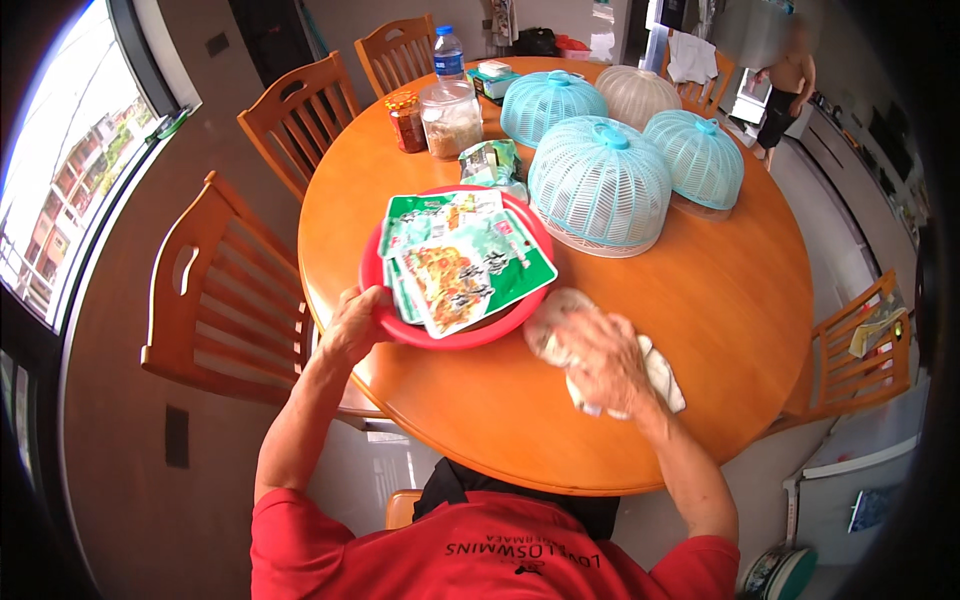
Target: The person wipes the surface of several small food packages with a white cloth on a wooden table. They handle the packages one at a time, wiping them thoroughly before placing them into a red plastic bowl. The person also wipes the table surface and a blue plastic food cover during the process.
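Note:
My left hand [356,322] grips the left rim of a red plastic basin [462,338], thumb over the edge. Several flat green-and-white food packets [462,272] with food pictures lie in the basin, the top one overlapping its right rim. My right hand [603,362] presses a crumpled whitish cloth [662,378] onto the round wooden table [735,300], right of the basin and near the front edge. The cloth spreads out on both sides of the hand, and its middle is hidden under the fingers.
Blue mesh food covers [600,185] and a beige one [643,95] stand behind the cloth. Beyond the basin are a green packet [492,165], a clear jar [452,122], a red jar [406,122] and a water bottle [448,55]. Wooden chairs [225,275] surround the table. A person [783,95] stands far right.

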Demonstrator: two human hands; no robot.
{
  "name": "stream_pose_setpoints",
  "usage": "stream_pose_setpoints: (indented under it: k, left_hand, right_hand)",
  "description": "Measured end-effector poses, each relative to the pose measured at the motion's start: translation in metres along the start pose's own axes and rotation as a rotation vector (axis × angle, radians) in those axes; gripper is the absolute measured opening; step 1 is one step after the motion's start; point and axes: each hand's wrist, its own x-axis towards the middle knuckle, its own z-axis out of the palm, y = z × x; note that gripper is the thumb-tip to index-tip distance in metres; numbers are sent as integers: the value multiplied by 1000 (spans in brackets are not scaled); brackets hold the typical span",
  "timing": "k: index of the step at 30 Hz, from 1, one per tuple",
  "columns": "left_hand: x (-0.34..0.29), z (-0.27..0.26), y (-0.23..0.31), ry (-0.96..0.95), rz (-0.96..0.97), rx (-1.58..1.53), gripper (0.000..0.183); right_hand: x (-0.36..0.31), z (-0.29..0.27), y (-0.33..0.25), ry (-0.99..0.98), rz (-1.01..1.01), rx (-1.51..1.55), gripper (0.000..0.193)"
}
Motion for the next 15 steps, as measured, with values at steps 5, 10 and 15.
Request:
stream_pose_setpoints:
  k: [5, 10, 15]
  left_hand:
    - [-5, -68, 0, 65, 32, -62, 30]
    - [6, -67, 25, 125, 96, -220, 31]
    - [55, -93, 30, 218, 155, -117, 31]
  right_hand:
    - [-11, -11, -34, 28, 5, -25, 53]
    - [32, 24, -19, 197, 332, -140, 54]
    - [94, 64, -23, 262, 324, -224, 53]
